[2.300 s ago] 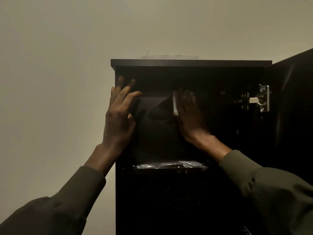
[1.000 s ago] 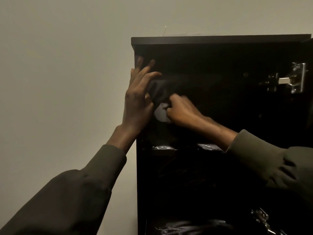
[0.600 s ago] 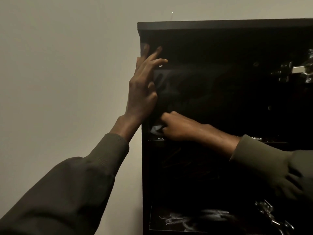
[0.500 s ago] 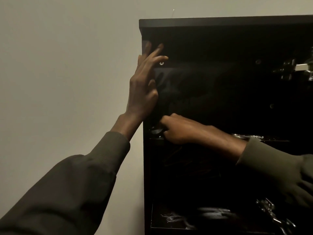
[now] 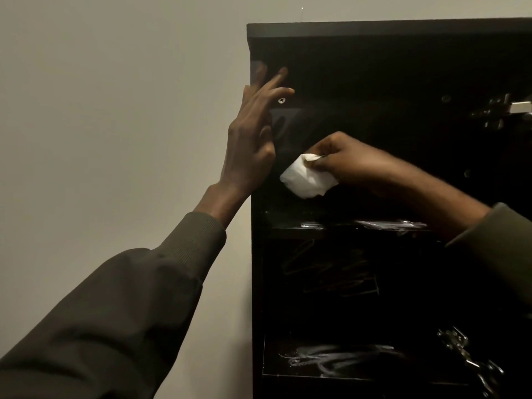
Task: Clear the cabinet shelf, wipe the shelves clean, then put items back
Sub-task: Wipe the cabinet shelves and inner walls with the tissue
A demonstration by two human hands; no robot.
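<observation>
Two hands at the dark cabinet (image 5: 388, 33), frame centre: left hand (image 5: 249, 142) w/ fingers straight, flat against its left edge. Right hand (image 5: 348, 159) pinches a crumpled white tissue (image 5: 305, 180) just above the upper shelf (image 5: 331, 226).

Views: I have one camera only, worn on the person's head, so no second view shares the scene.
Position: it sits behind and below the raised arms, close to the cabinet (image 5: 388, 30).
Facing: I look forward and slightly upward, so the underside of the cabinet's top edge shows, with the wall (image 5: 115, 96) filling the left half.
Nearness: near enough that the left hand (image 5: 250, 139) and right hand (image 5: 351, 161) sit mid-frame, sleeves running off the lower corners.
Cut off: the cabinet's right side, with its hinges (image 5: 501, 110), runs off the frame's right edge.
Optics: wide-angle; dim light.
</observation>
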